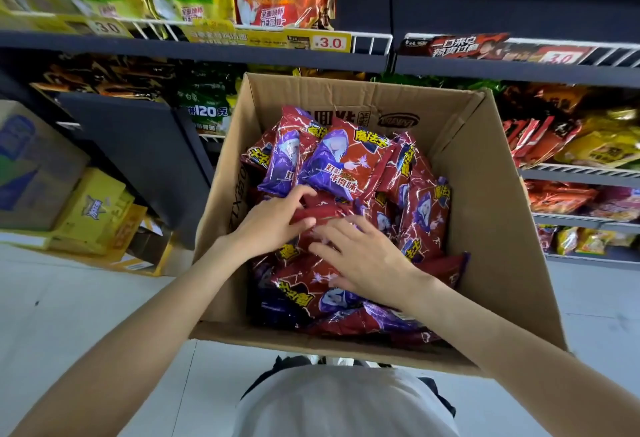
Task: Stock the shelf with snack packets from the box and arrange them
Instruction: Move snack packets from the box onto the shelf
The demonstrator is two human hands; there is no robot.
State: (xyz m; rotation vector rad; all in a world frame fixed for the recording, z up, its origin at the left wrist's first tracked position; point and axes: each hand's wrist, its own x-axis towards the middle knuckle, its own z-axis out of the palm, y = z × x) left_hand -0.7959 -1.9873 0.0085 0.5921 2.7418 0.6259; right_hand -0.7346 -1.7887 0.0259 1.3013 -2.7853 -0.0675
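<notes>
Two hands inside open cardboard box, both on the heap of red-and-purple snack packets filling it. Left hand: fingers curled over a packet edge, thumb beneath, grasping it. Right hand: fingers spread flat, released, pressing on packets. Box stands before stocked shelf.

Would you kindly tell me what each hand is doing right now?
Left hand: fingers curled on a red snack packet in the box.
Right hand: open, flat on the packets.
</notes>
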